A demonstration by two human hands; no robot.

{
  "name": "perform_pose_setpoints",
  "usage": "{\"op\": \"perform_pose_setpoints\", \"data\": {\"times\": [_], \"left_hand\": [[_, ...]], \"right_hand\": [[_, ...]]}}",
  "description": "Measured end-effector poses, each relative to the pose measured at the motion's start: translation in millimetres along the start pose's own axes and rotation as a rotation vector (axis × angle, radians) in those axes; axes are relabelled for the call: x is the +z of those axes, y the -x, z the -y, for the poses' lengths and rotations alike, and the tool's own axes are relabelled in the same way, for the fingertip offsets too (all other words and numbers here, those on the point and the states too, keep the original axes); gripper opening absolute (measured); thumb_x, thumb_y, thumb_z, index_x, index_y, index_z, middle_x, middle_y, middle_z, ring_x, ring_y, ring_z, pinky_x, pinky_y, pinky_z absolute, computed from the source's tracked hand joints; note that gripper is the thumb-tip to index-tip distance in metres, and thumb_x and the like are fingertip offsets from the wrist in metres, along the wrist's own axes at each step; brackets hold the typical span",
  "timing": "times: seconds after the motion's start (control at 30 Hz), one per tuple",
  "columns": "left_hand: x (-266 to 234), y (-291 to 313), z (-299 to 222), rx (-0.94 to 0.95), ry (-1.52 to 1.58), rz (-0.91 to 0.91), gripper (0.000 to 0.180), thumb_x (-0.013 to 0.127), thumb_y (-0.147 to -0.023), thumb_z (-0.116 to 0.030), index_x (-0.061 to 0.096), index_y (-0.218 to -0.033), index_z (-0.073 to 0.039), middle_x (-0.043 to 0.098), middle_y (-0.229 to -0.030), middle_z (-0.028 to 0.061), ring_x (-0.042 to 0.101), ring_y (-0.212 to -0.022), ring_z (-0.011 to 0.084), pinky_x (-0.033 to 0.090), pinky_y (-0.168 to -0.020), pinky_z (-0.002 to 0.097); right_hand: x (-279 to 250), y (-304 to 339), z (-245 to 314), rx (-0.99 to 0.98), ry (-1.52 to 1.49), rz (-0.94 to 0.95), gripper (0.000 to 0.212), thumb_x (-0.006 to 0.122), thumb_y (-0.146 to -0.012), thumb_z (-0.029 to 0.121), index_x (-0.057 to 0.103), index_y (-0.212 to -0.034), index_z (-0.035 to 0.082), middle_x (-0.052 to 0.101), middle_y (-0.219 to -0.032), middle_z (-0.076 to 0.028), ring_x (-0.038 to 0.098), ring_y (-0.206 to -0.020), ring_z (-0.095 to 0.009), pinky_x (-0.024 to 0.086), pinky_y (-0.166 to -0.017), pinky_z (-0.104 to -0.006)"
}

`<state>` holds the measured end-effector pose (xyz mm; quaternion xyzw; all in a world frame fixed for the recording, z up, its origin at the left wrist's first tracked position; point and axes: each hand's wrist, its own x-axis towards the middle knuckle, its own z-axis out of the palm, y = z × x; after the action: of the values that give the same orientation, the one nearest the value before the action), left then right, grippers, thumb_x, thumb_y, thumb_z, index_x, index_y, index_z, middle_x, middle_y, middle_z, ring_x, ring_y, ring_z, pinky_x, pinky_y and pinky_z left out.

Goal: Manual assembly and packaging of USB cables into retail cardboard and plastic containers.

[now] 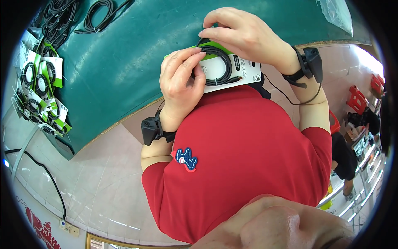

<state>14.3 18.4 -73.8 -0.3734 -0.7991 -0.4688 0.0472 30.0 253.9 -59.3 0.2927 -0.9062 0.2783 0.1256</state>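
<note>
A coiled black USB cable lies on a white and green cardboard card at the table's near edge. My left hand is closed on the coil's left side, its fingertips pressing the cable against the card. Over the card's far edge, my right hand pinches with thumb and forefinger at a short dark piece, which looks like an end of the cable. Its tip is partly hidden by the fingers. One plug of the cable points right along the card's lower part, near a pale tie around the coil.
A pile of carded cables covers the table's left end. Loose black cables and a single coiled cable lie at the far left. Clear plastic bags rest at the far right. Red stools and another person are at the right.
</note>
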Motion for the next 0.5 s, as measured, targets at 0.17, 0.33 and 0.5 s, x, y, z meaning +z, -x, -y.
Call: {"op": "perform_pose_setpoints", "data": {"times": [0.17,0.33,0.5], "left_hand": [[-8,-6,-1,0.077,-0.104,0.016,0.031,0.078,-0.071,0.004,0.075,-0.101,-0.007,0.072,-0.107,0.0064,0.066,-0.091,0.026,0.053,-0.08,0.0369],[-18,13,-1,0.138,-0.031,0.22,0.029,0.088,-0.069,-0.012,0.074,-0.094,-0.009,0.07,-0.1,0.0051,0.061,-0.078,0.0243,0.051,-0.069,0.0353],[-19,13,-1,0.133,-0.035,0.292,0.028,0.09,-0.068,-0.018,0.072,-0.087,-0.009,0.067,-0.093,0.0041,0.059,-0.073,0.0238,0.049,-0.064,0.035]], "right_hand": [[-19,13,21,-0.017,-0.26,0.087,0.03,0.078,-0.079,0.01,0.07,-0.107,0.006,0.064,-0.111,-0.007,0.064,-0.093,-0.027,0.054,-0.078,-0.0397],[-23,18,21,-0.033,-0.271,0.276,0.028,0.079,-0.079,0.016,0.069,-0.104,0.007,0.064,-0.112,-0.005,0.062,-0.093,-0.025,0.052,-0.079,-0.0395],[-17,17,9,-0.119,-0.19,0.283,0.028,0.08,-0.078,0.022,0.067,-0.098,0.007,0.064,-0.109,-0.003,0.059,-0.089,-0.023,0.049,-0.076,-0.0381]]}}
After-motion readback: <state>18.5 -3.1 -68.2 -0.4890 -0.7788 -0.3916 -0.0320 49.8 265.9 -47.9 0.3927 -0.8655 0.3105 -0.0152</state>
